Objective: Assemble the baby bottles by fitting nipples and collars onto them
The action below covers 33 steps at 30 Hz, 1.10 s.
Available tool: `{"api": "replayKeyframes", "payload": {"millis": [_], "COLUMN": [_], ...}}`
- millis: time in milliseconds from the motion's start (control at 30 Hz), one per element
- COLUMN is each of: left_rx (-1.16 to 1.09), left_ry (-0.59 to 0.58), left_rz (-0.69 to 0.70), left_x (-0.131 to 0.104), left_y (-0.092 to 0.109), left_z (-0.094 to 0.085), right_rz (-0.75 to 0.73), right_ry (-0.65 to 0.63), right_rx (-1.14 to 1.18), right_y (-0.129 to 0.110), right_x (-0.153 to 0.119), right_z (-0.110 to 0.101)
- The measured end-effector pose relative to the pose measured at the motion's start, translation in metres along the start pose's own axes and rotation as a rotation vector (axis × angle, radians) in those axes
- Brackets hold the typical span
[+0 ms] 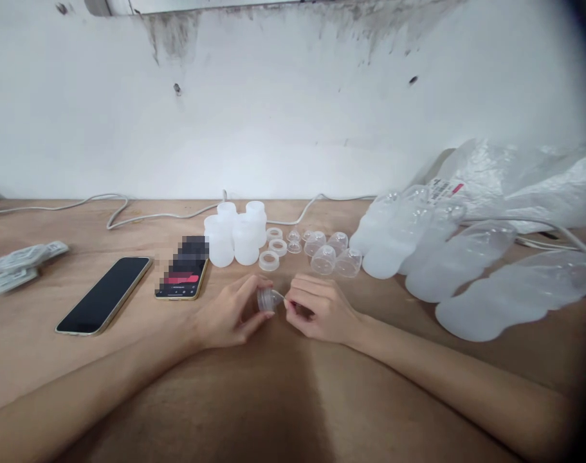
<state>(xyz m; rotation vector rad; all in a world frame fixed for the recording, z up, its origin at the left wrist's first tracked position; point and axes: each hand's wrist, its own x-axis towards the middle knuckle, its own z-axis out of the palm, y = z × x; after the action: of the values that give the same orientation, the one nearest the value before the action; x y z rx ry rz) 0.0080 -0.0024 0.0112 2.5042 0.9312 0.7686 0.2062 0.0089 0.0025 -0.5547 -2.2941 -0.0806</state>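
Observation:
In the head view, my left hand (235,308) curls its thumb and fingers around the rim of a clear baby bottle nipple (267,299) set in a collar ring. The nipple lies on its side with its tip to the right. My right hand (319,307) is closed, its fingertips pinching at that tip, where a thin pale line shows. Just behind the hands stand several frosted bottles (221,244) without tops. Beside them are three white collar rings (269,260), a few loose nipples (294,245) and several clear domed caps (323,259).
Several capped bottles (490,302) lie at the right, before a clear plastic bag (524,173). Two phones, one dark (104,296) and one lit (184,267), lie left. Small packets (20,263) sit far left. A white cable (167,215) runs along the wall (273,116).

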Motion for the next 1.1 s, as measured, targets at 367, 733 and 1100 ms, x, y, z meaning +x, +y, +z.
{"api": "replayKeyframes", "payload": {"millis": [367,733,1100], "left_rx": [-0.019,0.004,0.013], "left_ry": [-0.039,-0.035,-0.03], "left_rz": [0.004,-0.033,-0.016], "left_x": [-0.0007,-0.0024,-0.0039], "left_y": [-0.003,-0.0008,-0.0017], "left_z": [-0.0017,-0.001,-0.0001], "right_rz": [0.036,0.064,-0.051], "right_ry": [0.006,-0.006,0.051], "right_rx": [-0.005,0.036,0.098], "right_y": [0.0022,0.0036,0.0026], "right_x": [-0.0004,-0.0011,-0.0016], "right_z": [-0.0027,-0.0036,-0.0044]}}
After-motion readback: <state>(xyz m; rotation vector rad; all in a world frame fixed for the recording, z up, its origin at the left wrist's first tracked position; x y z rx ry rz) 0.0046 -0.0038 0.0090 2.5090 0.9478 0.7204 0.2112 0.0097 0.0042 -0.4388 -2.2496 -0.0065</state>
